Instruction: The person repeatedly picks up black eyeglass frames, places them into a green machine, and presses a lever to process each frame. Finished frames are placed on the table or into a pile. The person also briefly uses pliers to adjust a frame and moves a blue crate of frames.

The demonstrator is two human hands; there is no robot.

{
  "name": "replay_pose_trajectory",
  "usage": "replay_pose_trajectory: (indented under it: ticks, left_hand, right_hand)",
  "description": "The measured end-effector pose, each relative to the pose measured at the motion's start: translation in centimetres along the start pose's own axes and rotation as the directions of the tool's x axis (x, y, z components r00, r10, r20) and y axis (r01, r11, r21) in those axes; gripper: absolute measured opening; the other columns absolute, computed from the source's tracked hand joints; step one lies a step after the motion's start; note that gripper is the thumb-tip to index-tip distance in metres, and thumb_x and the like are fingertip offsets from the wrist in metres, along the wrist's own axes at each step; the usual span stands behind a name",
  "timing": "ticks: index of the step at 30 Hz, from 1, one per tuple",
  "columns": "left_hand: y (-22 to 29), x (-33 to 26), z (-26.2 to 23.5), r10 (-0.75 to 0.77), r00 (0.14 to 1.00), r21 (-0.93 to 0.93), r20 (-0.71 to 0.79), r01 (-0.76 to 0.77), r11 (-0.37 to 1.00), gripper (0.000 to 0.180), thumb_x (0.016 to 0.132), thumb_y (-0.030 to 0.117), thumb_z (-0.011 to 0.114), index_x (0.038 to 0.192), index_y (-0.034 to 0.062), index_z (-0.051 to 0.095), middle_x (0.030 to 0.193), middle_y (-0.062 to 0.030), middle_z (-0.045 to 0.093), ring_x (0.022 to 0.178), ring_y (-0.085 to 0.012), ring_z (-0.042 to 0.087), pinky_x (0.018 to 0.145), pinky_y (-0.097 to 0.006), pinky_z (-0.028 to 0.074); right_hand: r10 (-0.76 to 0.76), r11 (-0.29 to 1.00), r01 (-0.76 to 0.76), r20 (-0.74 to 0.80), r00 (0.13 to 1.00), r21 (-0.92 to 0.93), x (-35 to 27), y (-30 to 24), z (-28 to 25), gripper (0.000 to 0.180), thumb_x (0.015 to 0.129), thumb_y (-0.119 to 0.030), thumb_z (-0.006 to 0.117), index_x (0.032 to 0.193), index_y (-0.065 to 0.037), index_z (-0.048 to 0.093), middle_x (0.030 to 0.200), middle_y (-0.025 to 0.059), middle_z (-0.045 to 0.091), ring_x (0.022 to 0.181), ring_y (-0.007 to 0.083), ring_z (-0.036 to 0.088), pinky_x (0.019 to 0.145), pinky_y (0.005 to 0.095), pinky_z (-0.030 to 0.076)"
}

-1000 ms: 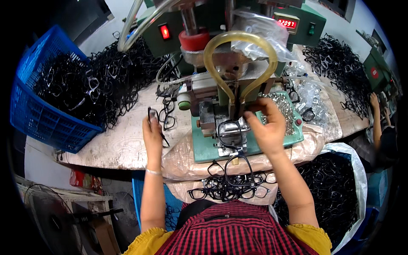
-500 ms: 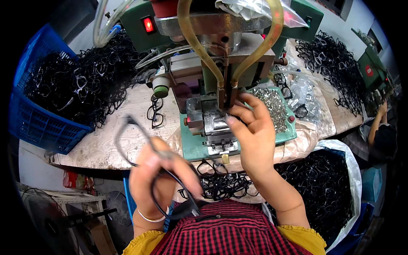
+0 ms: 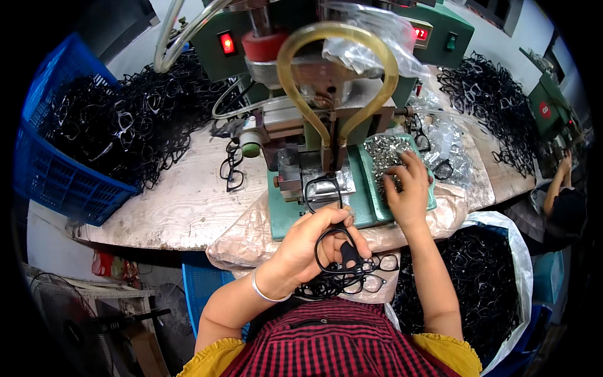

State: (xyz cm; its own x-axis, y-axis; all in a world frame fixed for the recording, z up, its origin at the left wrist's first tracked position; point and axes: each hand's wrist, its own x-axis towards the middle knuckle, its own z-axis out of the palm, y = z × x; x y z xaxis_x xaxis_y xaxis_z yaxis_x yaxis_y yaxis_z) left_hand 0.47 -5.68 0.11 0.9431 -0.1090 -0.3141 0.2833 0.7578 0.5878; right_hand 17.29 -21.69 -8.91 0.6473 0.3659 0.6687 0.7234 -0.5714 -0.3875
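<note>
Two bare hands: left hand, fingers pinched around one black eyeglass frame; right hand, half spread, fingers curled over one green tray of small metal pieces, too many to count. Whether that hand grips a piece, I cannot tell from where I stand. Frame: long axis pointing away from the wearer, near end among the left fingers, far end straight ahead of them at one narrow press head; left hand nearer, right hand off to the right. One amber hose, looped above. One red-lit switch. One pile of loose frames below the left hand, past counting. Leftward: one blue plastic crate, heaped with more. Rightward: one white-lined sack, likewise full; one co-worker.
</note>
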Motion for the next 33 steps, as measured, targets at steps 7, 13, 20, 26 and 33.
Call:
replay_pose_trajectory:
  ticks: [7, 13, 20, 26, 33]
  left_hand:
    - [-1.8, -2.4, -3.4, 0.073, 0.996, 0.244, 0.044, -0.081, 0.966, 0.033, 0.102, 0.033, 0.040, 0.105, 0.0019, 0.050, 0.085, -0.0216, 0.067, 0.075, -0.0247, 0.066, 0.068, -0.033, 0.054]
    - [2.5, -5.9, -12.5, 0.867, 0.412, 0.874, -0.281, -0.264, 0.409, 0.010, 0.090, 0.008, 0.061, 0.093, -0.0007, 0.058, 0.089, -0.0089, 0.065, 0.084, -0.0138, 0.059, 0.077, -0.027, 0.047]
    - [11.8, 5.0, -22.9, 0.985, 0.154, 0.744, 0.074, 0.650, -0.157, 0.030, 0.080, 0.029, 0.070, 0.092, 0.0022, 0.065, 0.094, -0.0157, 0.064, 0.092, -0.0360, 0.058, 0.081, -0.045, 0.047]
    - [9.3, 4.1, -24.6, 0.970, 0.240, 0.824, 0.046, 0.540, -0.172, 0.016, 0.080, 0.016, 0.064, 0.085, 0.0011, 0.062, 0.089, -0.0167, 0.064, 0.086, -0.0368, 0.058, 0.075, -0.046, 0.048]
    - [9.1, -2.9, -23.2, 0.985, 0.086, 0.986, -0.150, 0.092, 0.142, 0.034, 0.092, 0.032, 0.066, 0.090, -0.0017, 0.061, 0.064, -0.0029, 0.052, 0.056, -0.0112, 0.041, 0.051, -0.028, 0.035]
  right_hand:
    - [-0.063, 0.993, 0.068, -0.057, 0.996, 0.100, 1.7, 1.6, 0.7, 0.013, 0.083, -0.005, 0.065, 0.096, -0.004, 0.065, 0.102, 0.0104, 0.067, 0.095, 0.0283, 0.064, 0.078, 0.0360, 0.049]
    - [0.731, 0.392, -0.397, -0.019, 0.682, 0.830, -3.2, 3.2, -1.0, 0.013, 0.090, -0.004, 0.063, 0.102, 0.000, 0.067, 0.096, 0.0045, 0.067, 0.086, 0.0098, 0.060, 0.080, 0.0226, 0.048]
    - [0.585, 0.467, -0.295, -0.041, 0.810, 0.834, 1.8, -1.0, 3.6, 0.016, 0.093, -0.007, 0.060, 0.105, 0.001, 0.066, 0.100, 0.0036, 0.066, 0.093, 0.0101, 0.059, 0.085, 0.0230, 0.046]
    - [0.541, 0.741, -0.375, -0.165, 0.825, 0.557, -2.7, 1.6, -0.9, 0.014, 0.091, -0.001, 0.060, 0.102, 0.003, 0.067, 0.101, 0.0063, 0.066, 0.094, 0.0142, 0.060, 0.087, 0.0271, 0.047]
    - [0.482, 0.858, -0.444, -0.104, 0.870, 0.259, -7.2, 1.8, -6.6, 0.013, 0.082, 0.005, 0.061, 0.094, 0.002, 0.067, 0.094, 0.0097, 0.066, 0.091, 0.0215, 0.061, 0.086, 0.0325, 0.046]
